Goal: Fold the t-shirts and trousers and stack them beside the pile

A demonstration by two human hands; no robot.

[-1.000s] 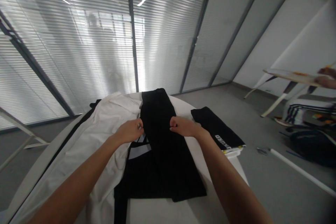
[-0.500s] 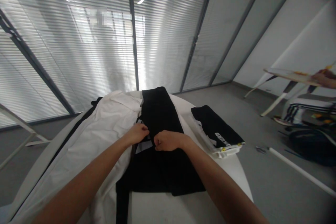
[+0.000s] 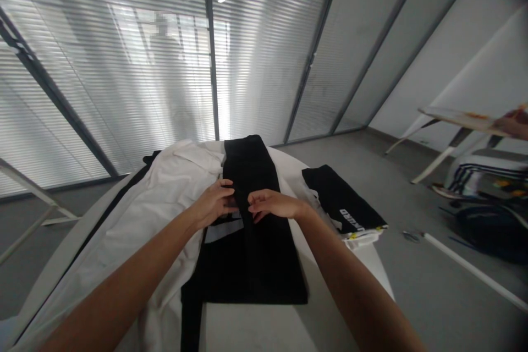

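Note:
A long black garment (image 3: 247, 269), folded lengthwise, lies on a round white table (image 3: 256, 330) with a pale grey stripe showing near its middle. My left hand (image 3: 214, 203) sits on the garment's left edge, its fingers curved over the cloth. My right hand (image 3: 270, 204) lies across the black fabric a short way to the right, fingers pointing toward my left hand. A crumpled white garment (image 3: 136, 236) spreads to the left under my left forearm. Further right lies a folded black item with white lettering (image 3: 340, 203).
At the upper right, another person's hand (image 3: 513, 124) is over a white-topped stand (image 3: 457, 118). A striped bag (image 3: 482, 176), a black bag (image 3: 490, 225) and a white rod (image 3: 466, 269) lie on the grey floor. Glass partitions with blinds stand behind.
My hands have moved from closed fists to looser, spread fingers and shifted up the garment. The black garment's right lower edge now lies narrower and straighter.

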